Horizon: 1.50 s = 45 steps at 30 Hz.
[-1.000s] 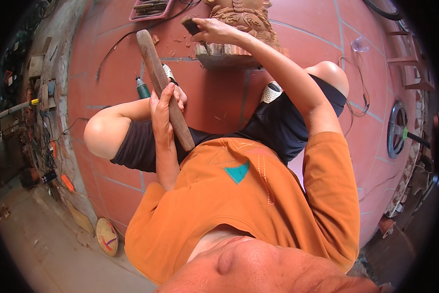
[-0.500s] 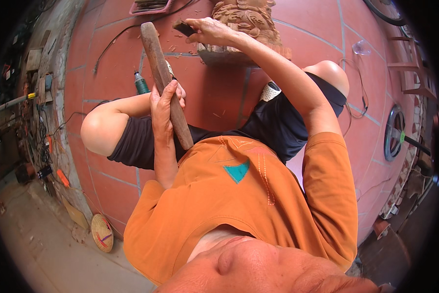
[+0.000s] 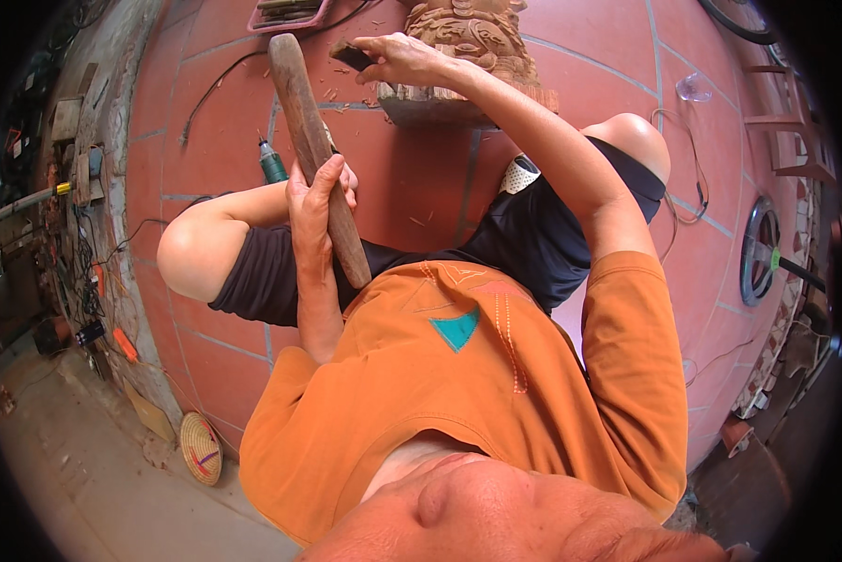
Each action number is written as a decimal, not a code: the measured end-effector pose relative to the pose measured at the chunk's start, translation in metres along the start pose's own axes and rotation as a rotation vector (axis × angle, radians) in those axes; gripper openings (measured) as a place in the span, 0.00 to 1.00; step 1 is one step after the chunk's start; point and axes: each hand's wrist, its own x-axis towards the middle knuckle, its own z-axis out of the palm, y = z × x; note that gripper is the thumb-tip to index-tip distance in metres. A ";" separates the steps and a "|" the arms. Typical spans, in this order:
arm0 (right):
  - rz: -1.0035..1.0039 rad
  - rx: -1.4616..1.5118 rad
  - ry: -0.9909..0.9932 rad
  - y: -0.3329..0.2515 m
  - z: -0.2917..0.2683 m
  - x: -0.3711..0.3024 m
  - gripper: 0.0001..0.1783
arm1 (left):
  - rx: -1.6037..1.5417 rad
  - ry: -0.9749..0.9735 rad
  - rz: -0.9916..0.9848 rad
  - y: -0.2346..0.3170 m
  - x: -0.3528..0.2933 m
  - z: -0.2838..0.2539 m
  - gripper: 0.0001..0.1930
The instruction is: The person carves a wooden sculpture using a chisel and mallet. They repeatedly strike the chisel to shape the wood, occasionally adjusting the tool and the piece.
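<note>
Left hand (image 3: 310,211), left of centre: closed around a long wooden bar (image 3: 297,94), slanting, upper end toward the upper left. Right hand (image 3: 407,59), upper centre: gripping a short dark piece (kind unclear), beside a carved wooden block (image 3: 472,37) at the top. Green tool (image 3: 272,165), upper left, on red floor tiles (image 3: 220,103). Woven hat (image 3: 200,448), lower left.

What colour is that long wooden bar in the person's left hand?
The wooden bar is a dull greyish brown, seen best in the head view.
</note>
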 end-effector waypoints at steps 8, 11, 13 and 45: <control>0.047 -0.036 -0.079 -0.008 -0.006 0.001 0.33 | 0.075 0.077 0.134 0.016 -0.003 0.005 0.24; 0.020 -0.067 -0.059 -0.005 -0.005 -0.001 0.34 | 0.076 0.103 0.161 0.016 -0.002 0.005 0.24; -0.015 -0.058 -0.020 -0.002 -0.003 -0.001 0.34 | 0.076 0.088 0.149 0.016 -0.002 0.004 0.24; 0.013 -0.143 -0.096 -0.012 0.002 0.004 0.28 | 0.490 0.031 -0.035 0.023 0.011 0.020 0.14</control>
